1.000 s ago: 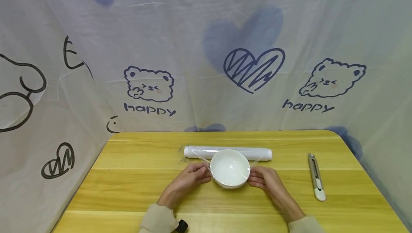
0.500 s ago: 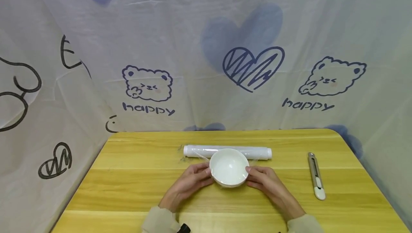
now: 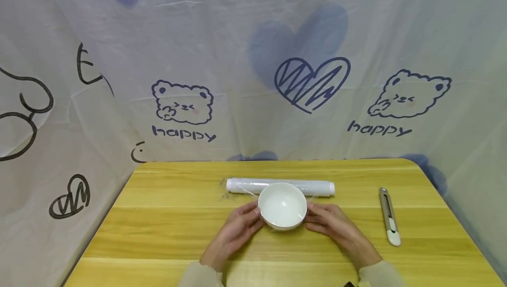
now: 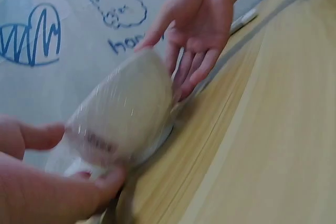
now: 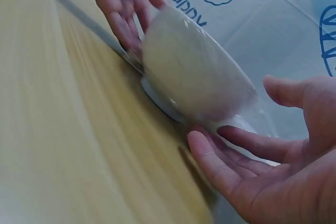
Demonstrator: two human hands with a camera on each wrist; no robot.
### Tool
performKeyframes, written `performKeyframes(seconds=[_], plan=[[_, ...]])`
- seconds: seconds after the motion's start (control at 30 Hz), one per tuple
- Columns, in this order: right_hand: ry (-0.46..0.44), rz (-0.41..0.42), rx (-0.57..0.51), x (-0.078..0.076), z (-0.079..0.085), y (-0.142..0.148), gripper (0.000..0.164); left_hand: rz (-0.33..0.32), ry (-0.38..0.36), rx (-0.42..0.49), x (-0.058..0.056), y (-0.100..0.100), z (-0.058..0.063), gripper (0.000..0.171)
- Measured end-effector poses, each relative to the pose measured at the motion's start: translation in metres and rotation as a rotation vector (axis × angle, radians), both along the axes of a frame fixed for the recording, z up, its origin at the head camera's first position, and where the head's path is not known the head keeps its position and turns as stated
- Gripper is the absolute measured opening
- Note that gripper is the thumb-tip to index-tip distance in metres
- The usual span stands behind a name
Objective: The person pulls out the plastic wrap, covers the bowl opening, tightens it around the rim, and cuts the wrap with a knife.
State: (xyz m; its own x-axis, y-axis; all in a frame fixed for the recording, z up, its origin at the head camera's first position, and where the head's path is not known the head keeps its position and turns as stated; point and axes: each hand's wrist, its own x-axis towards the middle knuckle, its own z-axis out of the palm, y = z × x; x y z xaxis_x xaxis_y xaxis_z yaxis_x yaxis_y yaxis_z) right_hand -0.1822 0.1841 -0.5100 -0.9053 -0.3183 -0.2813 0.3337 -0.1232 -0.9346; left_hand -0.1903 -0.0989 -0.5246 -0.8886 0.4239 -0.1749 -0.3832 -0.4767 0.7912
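Observation:
A white bowl (image 3: 282, 204) with clear cling film stretched over its top and sides stands mid-table. Loose film (image 5: 260, 121) sticks out past its rim in the right wrist view. My left hand (image 3: 240, 229) lies along the bowl's left side, thumb by the rim, fingers touching the film-covered wall lower down. On the opposite side, my right hand (image 3: 336, 227) has its fingers against the film under the bowl's side, its thumb standing off from the wall in the right wrist view. Dark print (image 4: 100, 142) shows through the film in the left wrist view.
A roll of cling film (image 3: 317, 188) lies crosswise right behind the bowl. To the right rests a utility knife (image 3: 390, 217) with a grey and white handle. Printed cloth (image 3: 245, 80) hangs behind and beside the wooden table (image 3: 158, 221).
Both thumbs came up to the bowl's rim, and the right thumb has since shifted slightly outward. The left hand has turned a little closer round the side. The bowl stays in about the same place.

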Motion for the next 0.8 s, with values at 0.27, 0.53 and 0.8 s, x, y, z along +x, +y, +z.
performKeyframes(seconds=[0.27,0.53,0.8], plan=[[0.552,-0.320,0.789,-0.024,0.036,0.016,0.026,0.179,-0.064,-0.091,0.035,0.020,0.019,0.057],[0.780,-0.131,0.868,-0.072,0.047,-0.005,0.020,0.401,-0.087,-0.049,0.053,0.061,0.030,0.067],[0.774,0.141,0.899,-0.088,0.025,-0.018,0.025,0.491,-0.073,0.037,0.059,0.083,0.032,0.069]])
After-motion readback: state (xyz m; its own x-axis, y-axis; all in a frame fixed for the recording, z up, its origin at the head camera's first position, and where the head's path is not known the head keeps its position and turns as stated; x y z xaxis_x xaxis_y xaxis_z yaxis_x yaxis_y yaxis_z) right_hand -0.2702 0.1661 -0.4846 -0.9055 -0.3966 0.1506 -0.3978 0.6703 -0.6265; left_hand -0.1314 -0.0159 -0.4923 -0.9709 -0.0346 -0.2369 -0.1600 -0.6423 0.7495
